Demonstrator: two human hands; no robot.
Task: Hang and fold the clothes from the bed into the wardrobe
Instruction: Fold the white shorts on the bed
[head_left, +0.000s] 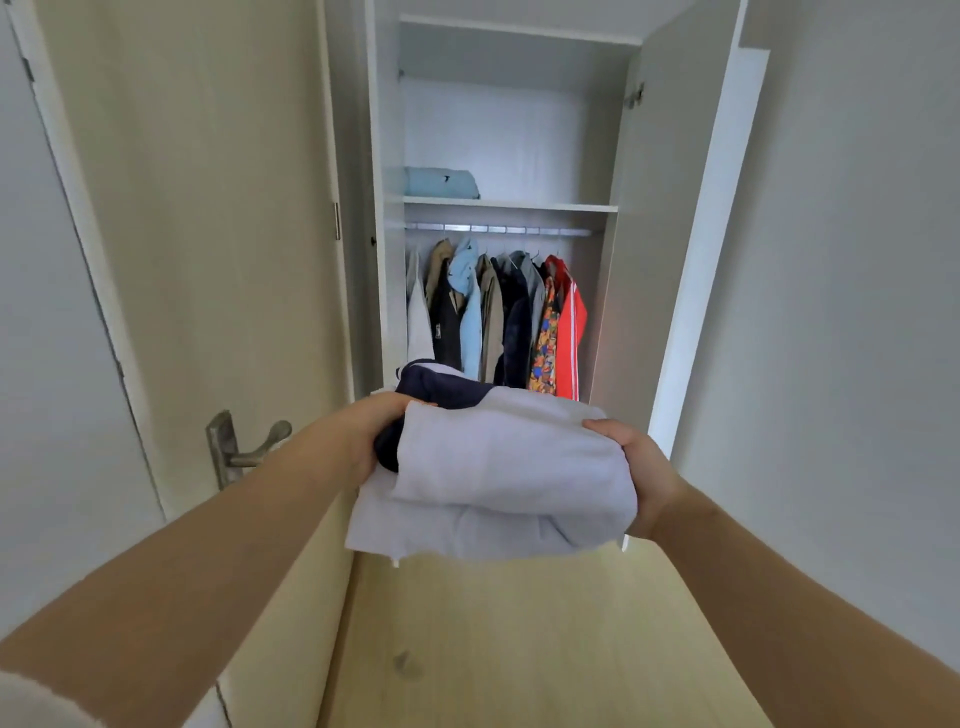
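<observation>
Facing the open wardrobe, a folded white and dark blue top is held out in front. It is gripped at each end by the left hand and the right hand, likely so the folds do not fall open. On the shelf one folded light blue piece is kept. Under the rail, coats and shirts are hung.

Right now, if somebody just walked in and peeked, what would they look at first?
First, the folded white and navy garment right in the middle, held between the left hand and the right hand in front of the open wardrobe. Next, the bright red jacket at the right end of the hanging row, beside an orange patterned shirt. Above them, a folded light blue garment sits at the shelf's left end.
</observation>
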